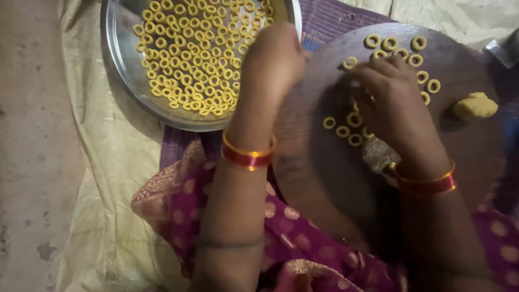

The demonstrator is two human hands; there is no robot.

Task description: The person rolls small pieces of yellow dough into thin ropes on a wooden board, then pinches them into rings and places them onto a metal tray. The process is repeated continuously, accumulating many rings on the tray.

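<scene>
A round dark wooden board rests on my lap. Several small yellow dough rings lie on it, more along its far edge. My right hand presses down on the board among the rings, fingers bent; what lies under them is hidden. My left hand is curled at the board's left edge, beside the steel plate; whether it holds anything is hidden. A lump of yellow dough sits at the board's right side. Both wrists wear red and gold bangles.
The steel plate holds a heap of several finished dough rings. A pale yellow sheet covers the floor under it, with bare floor at left. Pink patterned cloth covers my lap. A metal object shows at the right edge.
</scene>
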